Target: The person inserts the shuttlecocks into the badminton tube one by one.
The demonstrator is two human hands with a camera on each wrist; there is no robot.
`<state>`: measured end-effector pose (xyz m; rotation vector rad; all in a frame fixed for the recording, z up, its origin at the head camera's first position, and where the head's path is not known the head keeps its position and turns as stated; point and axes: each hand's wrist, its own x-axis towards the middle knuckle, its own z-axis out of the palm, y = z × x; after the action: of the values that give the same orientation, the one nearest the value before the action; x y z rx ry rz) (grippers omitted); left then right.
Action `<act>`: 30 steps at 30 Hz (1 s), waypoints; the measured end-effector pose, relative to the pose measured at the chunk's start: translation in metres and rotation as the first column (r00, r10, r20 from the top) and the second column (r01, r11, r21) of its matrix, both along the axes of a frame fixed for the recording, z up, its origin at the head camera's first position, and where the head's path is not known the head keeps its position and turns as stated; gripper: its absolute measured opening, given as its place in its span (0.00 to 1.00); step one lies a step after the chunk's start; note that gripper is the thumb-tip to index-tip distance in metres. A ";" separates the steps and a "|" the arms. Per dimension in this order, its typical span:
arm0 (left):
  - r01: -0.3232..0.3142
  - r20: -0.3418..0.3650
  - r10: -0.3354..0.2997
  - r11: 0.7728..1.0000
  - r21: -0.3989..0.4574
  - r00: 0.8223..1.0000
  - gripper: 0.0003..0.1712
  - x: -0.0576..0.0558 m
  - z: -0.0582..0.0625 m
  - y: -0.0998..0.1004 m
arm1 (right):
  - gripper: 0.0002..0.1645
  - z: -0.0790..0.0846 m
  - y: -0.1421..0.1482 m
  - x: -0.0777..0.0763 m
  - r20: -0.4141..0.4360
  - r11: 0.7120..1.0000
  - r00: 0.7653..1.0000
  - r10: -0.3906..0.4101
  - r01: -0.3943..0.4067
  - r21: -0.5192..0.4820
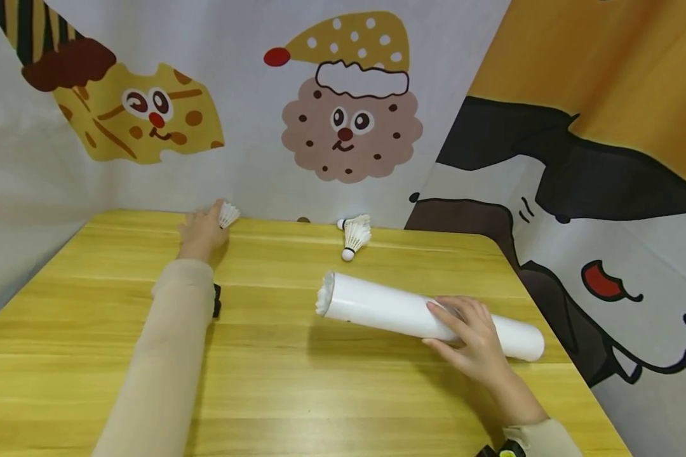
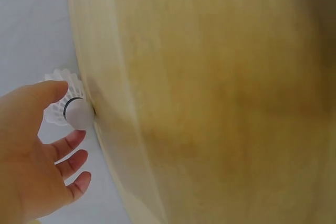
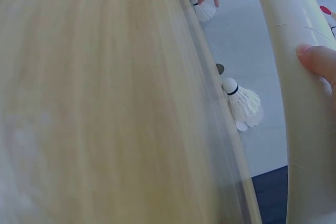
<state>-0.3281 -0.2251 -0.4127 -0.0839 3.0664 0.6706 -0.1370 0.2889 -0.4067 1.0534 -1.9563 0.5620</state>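
Note:
At the far left of the table, my left hand (image 1: 201, 230) has its thumb and forefinger on either side of a white feathered shuttlecock (image 1: 228, 215). In the left wrist view, the thumb tip overlaps the skirt of this shuttlecock (image 2: 79, 111) and the forefinger is right at its cork, with the other fingers loosely bent. My right hand (image 1: 473, 343) grips a long white shuttlecock tube (image 1: 385, 304) by its middle. Tilted over the table, the tube has feather tips (image 1: 321, 297) showing at its left end.
Two more shuttlecocks (image 1: 356, 236) lie close together near the table's far edge. A patterned curtain (image 1: 246, 127) hangs right behind the wooden table (image 1: 263, 381). On the right, the table's edge slants toward the tube's far end.

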 end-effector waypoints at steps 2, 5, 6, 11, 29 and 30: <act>0.011 0.016 -0.011 1.000 0.007 1.000 0.44 0.000 0.002 0.000 | 0.32 0.000 0.000 0.000 0.003 1.000 1.000 -0.001 0.001 0.003; 0.021 0.040 -0.021 1.000 0.012 0.999 0.46 0.001 0.007 -0.001 | 0.32 0.000 0.000 0.000 0.002 1.000 1.000 0.004 -0.004 0.000; 0.024 0.048 -0.025 1.000 0.011 0.999 0.46 0.002 0.008 -0.002 | 0.32 0.000 0.000 0.000 0.003 1.000 1.000 0.005 -0.005 0.000; 0.038 0.078 -0.038 0.999 -0.006 0.996 0.42 0.009 0.013 -0.003 | 0.32 0.000 -0.001 -0.001 0.006 1.000 1.000 0.006 -0.006 -0.002; 0.108 -0.067 -0.120 0.982 -0.157 0.991 0.13 0.007 0.015 0.011 | 0.33 0.002 0.002 0.000 0.013 1.000 1.000 -0.008 0.008 0.008; 0.118 -0.068 -0.130 0.979 -0.164 0.989 0.13 0.007 0.017 0.012 | 0.33 0.002 0.002 0.000 0.014 1.000 1.000 -0.006 0.006 0.010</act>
<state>-0.3208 -0.2130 -0.3960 0.1363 3.1620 0.4315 -0.1372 0.2913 -0.4049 1.0517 -1.9753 0.5582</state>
